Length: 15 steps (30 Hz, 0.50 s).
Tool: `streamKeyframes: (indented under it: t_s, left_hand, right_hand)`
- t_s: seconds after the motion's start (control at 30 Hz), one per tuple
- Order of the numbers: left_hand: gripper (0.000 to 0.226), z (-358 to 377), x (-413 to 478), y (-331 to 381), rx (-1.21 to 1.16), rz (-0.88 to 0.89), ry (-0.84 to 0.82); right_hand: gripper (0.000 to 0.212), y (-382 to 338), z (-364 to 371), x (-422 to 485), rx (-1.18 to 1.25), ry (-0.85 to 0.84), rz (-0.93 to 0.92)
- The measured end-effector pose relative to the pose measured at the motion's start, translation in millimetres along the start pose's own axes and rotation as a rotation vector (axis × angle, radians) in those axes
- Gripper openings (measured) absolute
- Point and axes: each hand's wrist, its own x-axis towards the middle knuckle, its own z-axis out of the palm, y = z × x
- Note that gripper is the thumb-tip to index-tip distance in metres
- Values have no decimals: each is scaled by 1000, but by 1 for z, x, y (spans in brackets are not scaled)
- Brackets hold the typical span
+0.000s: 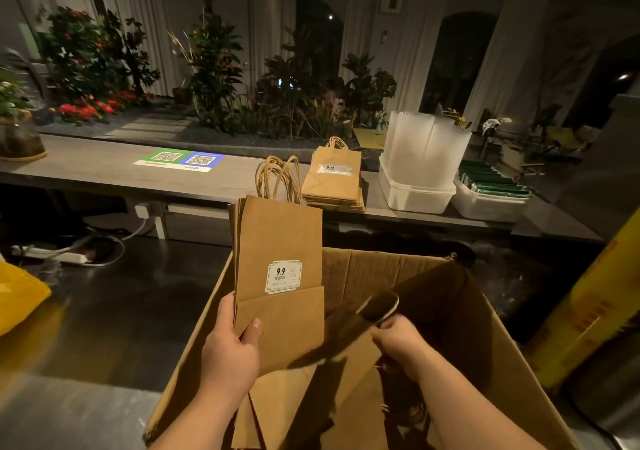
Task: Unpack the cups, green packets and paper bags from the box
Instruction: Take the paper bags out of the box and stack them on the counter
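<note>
While cups (427,144), green packets (493,181) sit beyond box (512,363), bags (346,404) remain inside. Your L fingers (227,311) grip a bundle (280,241); R fingers (391,326) clutch another bag (349,332), blurred.

A green-and-blue QR code sheet (180,160) is laid flat on the long grey counter (86,172). Behind it, leafy plants (214,65) and red flowers (86,108) are lined up in front of white curtains (415,61). A white power strip (65,257) with tangled cables is left on the dark floor, and a yellow bag (17,293) is seen far left.
</note>
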Motion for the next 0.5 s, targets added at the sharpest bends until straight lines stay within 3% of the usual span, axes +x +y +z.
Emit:
streamKeyframes:
  t_s: [0.07, 0.17, 0.3, 0.37, 0.5]
  left_hand:
    - [51, 0, 6, -5, 6, -45, -9]
    - [49, -1, 7, -5, -5, -55, -47]
    - [49, -1, 6, -6, -10, -61, -91]
    - [52, 1, 3, -5, -23, -85, -141]
    - [45, 3, -1, 0, -127, -147, -251]
  right_hand:
    - [22, -16, -12, -14, -37, 38, -193]
    - [10, -48, -30, -46, 30, 18, -405]
    - [17, -86, -45, -77, 238, -260, -650]
    - [15, -100, -41, -85, 94, -319, -764]
    - [61, -128, -8, -84, -276, -140, -890]
